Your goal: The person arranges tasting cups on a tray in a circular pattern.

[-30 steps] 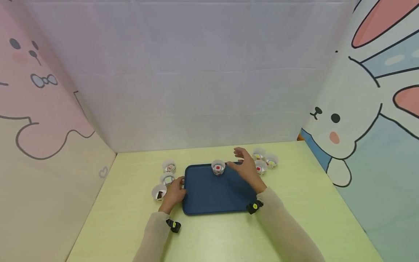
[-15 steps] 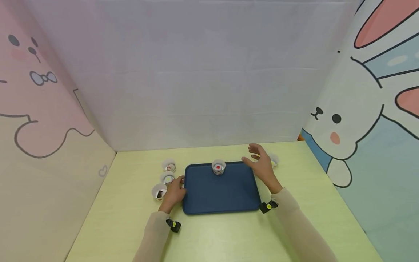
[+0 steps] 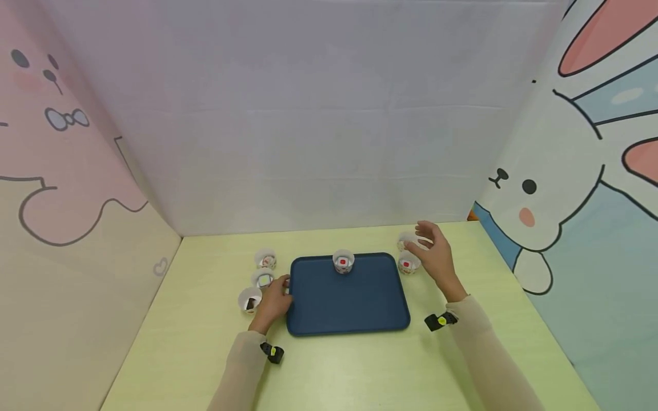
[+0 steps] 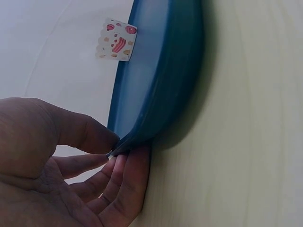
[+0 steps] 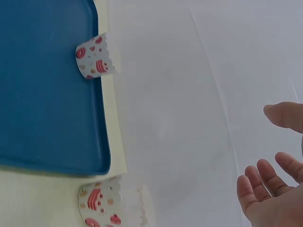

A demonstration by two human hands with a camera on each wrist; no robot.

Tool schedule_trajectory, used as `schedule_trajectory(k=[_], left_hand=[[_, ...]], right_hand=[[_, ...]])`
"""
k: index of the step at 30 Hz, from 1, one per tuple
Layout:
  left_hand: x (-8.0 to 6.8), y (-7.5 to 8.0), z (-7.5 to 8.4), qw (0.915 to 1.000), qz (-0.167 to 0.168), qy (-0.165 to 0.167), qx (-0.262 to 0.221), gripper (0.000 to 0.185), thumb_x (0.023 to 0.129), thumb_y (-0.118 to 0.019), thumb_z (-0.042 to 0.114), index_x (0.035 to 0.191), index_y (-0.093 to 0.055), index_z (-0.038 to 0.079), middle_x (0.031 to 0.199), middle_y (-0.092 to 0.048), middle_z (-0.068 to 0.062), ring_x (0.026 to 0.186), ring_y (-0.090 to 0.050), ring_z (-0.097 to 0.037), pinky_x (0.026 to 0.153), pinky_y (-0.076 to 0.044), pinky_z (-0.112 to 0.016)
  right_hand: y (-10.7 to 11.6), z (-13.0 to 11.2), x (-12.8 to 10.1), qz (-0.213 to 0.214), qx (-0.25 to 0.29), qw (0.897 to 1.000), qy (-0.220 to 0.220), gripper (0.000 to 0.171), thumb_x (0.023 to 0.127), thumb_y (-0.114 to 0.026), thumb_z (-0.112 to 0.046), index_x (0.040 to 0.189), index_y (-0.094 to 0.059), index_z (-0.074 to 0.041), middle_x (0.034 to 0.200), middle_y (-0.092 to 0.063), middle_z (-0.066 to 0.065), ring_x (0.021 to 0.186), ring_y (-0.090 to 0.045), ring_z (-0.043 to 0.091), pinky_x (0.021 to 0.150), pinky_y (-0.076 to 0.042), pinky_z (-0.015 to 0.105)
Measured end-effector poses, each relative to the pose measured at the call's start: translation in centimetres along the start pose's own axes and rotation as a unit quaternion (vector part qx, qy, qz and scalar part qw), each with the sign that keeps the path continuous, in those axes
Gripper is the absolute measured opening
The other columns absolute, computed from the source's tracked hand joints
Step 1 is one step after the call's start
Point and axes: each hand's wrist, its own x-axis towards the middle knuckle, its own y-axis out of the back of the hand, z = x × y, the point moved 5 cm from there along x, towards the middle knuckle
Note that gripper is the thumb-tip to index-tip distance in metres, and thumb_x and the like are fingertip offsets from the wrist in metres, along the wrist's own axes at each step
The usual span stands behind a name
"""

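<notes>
My left hand [image 3: 274, 302] pinches the left rim of a blue tray [image 3: 349, 302], thumb above and fingers beneath, as the left wrist view shows. On the tray's far side stands a patterned paper baking cup [image 4: 117, 39] with a small red-and-white piece inside. Past the tray's right end is my right hand [image 3: 436, 254], fingers loosely bent and holding nothing. It hovers beside a paper cup [image 3: 408, 264] with a red-and-white piece, and partly covers the cup [image 3: 405, 241] behind. A third cup there is hidden by the hand.
Left of the tray stand three more paper cups: one at the back [image 3: 265, 260], a middle one [image 3: 263, 279] with a pale green piece, and a front one [image 3: 249, 301] with a dark piece. A white sheet [image 3: 319, 142] rises behind the table [image 3: 334, 371].
My right hand has moved rightward from beside the tray's cup to over the right-hand cups, uncovering the tray's right edge. The left hand keeps its hold on the tray.
</notes>
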Motion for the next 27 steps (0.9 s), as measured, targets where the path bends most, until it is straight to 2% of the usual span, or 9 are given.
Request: schedule_trajectory(k=[4, 6, 15, 21, 27], left_hand=[[-0.2, 0.2, 0.4, 1.0000, 0.004, -0.002, 0.002, 0.060, 0.081, -0.055, -0.001, 0.140, -0.049, -0.001, 0.121, -0.060, -0.017, 0.075, -0.054, -0.017, 0.062, -0.043, -0.028], [-0.2, 0.3, 0.4, 1.0000, 0.007, -0.004, 0.004, 0.059, 0.081, -0.055, -0.001, 0.140, -0.050, -0.001, 0.120, -0.061, -0.017, 0.076, -0.055, -0.017, 0.062, -0.043, -0.028], [-0.3, 0.3, 0.4, 0.9999, 0.007, -0.011, 0.005, 0.058, 0.081, -0.055, -0.002, 0.139, -0.050, -0.002, 0.118, -0.060, -0.017, 0.078, -0.056, -0.018, 0.064, -0.044, -0.029], [-0.3, 0.2, 0.4, 0.9999, 0.008, -0.007, 0.006, 0.058, 0.081, -0.055, -0.001, 0.139, -0.050, -0.001, 0.118, -0.060, -0.016, 0.078, -0.055, -0.018, 0.063, -0.044, -0.029], [-0.3, 0.1, 0.3, 1.0000, 0.008, -0.002, 0.004, 0.058, 0.082, -0.055, -0.001, 0.140, -0.050, 0.000, 0.118, -0.060, -0.016, 0.080, -0.055, -0.018, 0.065, -0.044, -0.030]], right_hand=[[1.3, -1.8, -0.7, 0.005, -0.006, 1.000, -0.011, 0.060, 0.091, -0.067, -0.009, 0.143, -0.039, 0.004, 0.138, -0.047, 0.028, 0.127, -0.048, 0.042, 0.108, -0.038, 0.054], [1.9, -1.3, -0.7, 0.008, -0.006, 1.000, -0.016, 0.061, 0.091, -0.067, -0.010, 0.143, -0.039, 0.004, 0.139, -0.046, 0.027, 0.128, -0.047, 0.043, 0.108, -0.037, 0.054], [3.5, 4.8, 0.2, 0.032, 0.001, 0.998, -0.050, 0.069, 0.090, -0.071, -0.020, 0.148, -0.036, -0.005, 0.144, -0.046, 0.019, 0.130, -0.046, 0.035, 0.110, -0.037, 0.050], [4.8, 6.4, 0.4, 0.061, 0.005, 0.995, -0.083, 0.068, 0.089, -0.072, -0.024, 0.146, -0.039, -0.007, 0.142, -0.047, 0.016, 0.129, -0.047, 0.031, 0.110, -0.039, 0.044], [5.8, 8.0, 0.3, 0.070, 0.025, 0.991, -0.109, 0.070, 0.088, -0.073, -0.023, 0.145, -0.038, -0.004, 0.142, -0.043, 0.015, 0.134, -0.042, 0.033, 0.114, -0.033, 0.047]])
